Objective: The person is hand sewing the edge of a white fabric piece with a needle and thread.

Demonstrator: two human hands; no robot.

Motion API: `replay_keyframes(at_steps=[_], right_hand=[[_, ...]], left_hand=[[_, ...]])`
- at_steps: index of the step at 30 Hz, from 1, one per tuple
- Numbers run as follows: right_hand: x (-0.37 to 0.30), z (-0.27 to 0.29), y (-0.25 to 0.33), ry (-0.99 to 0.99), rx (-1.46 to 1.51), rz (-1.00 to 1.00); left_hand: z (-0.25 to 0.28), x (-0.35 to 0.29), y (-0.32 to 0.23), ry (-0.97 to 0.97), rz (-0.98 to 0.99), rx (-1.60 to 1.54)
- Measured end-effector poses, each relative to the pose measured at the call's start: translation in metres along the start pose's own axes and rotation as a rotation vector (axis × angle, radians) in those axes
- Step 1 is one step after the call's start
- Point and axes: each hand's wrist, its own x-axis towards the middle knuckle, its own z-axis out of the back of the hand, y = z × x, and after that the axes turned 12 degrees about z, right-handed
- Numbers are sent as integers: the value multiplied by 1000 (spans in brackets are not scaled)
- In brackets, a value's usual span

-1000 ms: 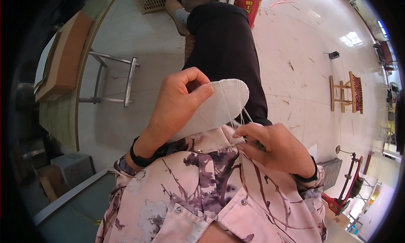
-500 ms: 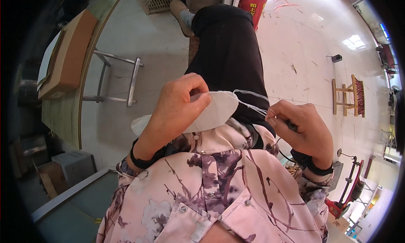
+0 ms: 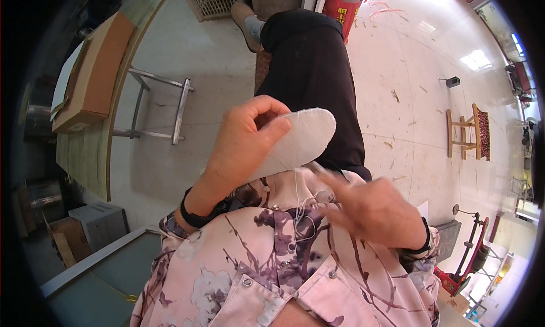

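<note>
My left hand [image 3: 241, 136] is closed on a white insole [image 3: 309, 135], thumb on its face and fingers behind its upper edge. The rounded end points right, over my black trouser leg; the other end is mostly hidden behind my hand and wrist. Loose loops of white thread [image 3: 312, 227] hang below the insole across my flowered shirt. Below and right of the insole is my right hand [image 3: 377, 210], smeared by motion. Its index finger reaches toward the insole's lower edge; whether it holds anything cannot be made out.
A cardboard box [image 3: 105, 71] lies on a wooden table [image 3: 85, 165] at the left. Right of my leg stand a small wooden stool [image 3: 468, 134] and a red machine [image 3: 468, 259]. A red bag [image 3: 340, 6] and a plastic crate [image 3: 213, 2] stand at the far side.
My right hand has moved down and left, toward my shirt. The thread, drawn between the insole and that hand before, now hangs slack. The insole has turned its face more toward me.
</note>
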Motion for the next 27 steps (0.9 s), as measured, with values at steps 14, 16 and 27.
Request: replay_keyframes(at_steps=[14, 16, 27], right_hand=[[32, -2, -25, -691, -25, -256], [34, -6, -29, -776, -26, -176], [35, -14, -30, -758, -181, -203]], left_hand=[[-4, 3, -15, 207, 108, -65], [-4, 3, -15, 211, 93, -45], [-3, 2, -10, 180, 11, -76]])
